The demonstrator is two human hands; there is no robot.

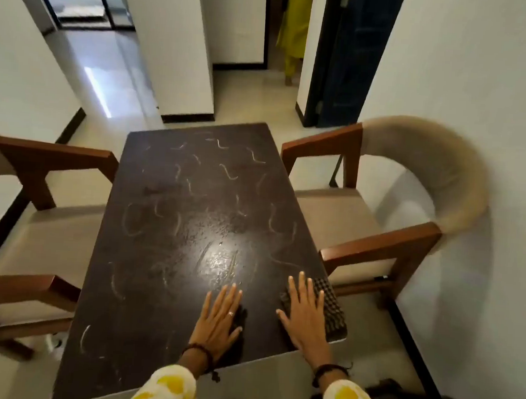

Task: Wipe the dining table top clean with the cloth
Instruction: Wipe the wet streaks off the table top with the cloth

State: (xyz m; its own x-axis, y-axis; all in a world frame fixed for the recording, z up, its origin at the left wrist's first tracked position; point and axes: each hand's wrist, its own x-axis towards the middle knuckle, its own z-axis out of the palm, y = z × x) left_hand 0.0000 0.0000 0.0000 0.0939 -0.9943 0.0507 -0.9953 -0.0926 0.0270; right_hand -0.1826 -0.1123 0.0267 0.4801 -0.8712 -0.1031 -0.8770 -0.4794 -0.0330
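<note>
Right hand point(305, 317) presses the cloth point(330, 307) flat, fingers spread, at the surface's point(158, 254) near right corner. Left hand point(219, 317) rests flat, fingers together. Wiping barely begun, judging by the chalky streaks point(229, 172); next stroke should sweep leftward and away.

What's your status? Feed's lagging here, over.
Left hand flat on table top. Right hand flat on cloth, near right corner. White squiggle marks across top. Nothing blocking.

White sleeves point(164, 388) with yellow blotches, dark beaded wristbands point(198, 352), one finger ring point(230, 313).

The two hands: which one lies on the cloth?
The right hand lies flat on the dark cloth; the left hand rests on bare table.
</note>
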